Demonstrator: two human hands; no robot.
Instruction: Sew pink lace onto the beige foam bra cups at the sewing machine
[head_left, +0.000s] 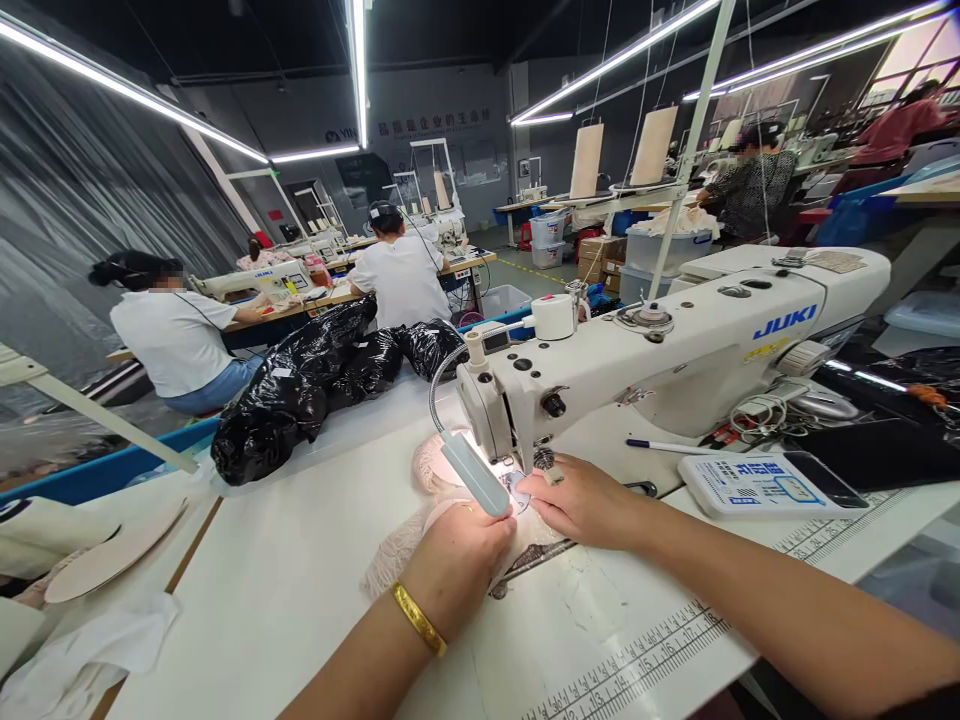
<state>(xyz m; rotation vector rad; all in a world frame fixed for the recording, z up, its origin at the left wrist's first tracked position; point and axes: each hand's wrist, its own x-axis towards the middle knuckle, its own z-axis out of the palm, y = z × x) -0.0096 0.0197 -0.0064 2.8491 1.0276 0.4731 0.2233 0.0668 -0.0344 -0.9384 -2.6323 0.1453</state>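
Right under the head of the white JUKI sewing machine [675, 340], both hands press a piece of pale pink lace fabric [405, 545] flat on the table [300, 580], just where the needle comes down. The left hand [461, 560], with a gold bangle [418, 620] at the wrist, lies on the near side of the fabric with its fingers curled down onto it, a loose grip that pins the lace rather than pinching it, apparently so that the cloth stays taut. The right hand [581, 500] comes in from the right, fingers drawn narrow and close together at the presser foot, holding the fabric's edge against the needle plate; whether anything is caught between the fingertips I cannot tell. A small gooseneck lamp [472, 470] bends down between the hands and the machine head, placed to light that very spot. The rest of the lace bunches toward the left of the needle. To the right of the machine a control panel [757, 485] lies on the table with a dark phone [825, 480] on it and a pen [664, 446] beyond. Black plastic bags [315, 385] are heaped at the table's far left edge. Beyond them, other people sit at their own machines.
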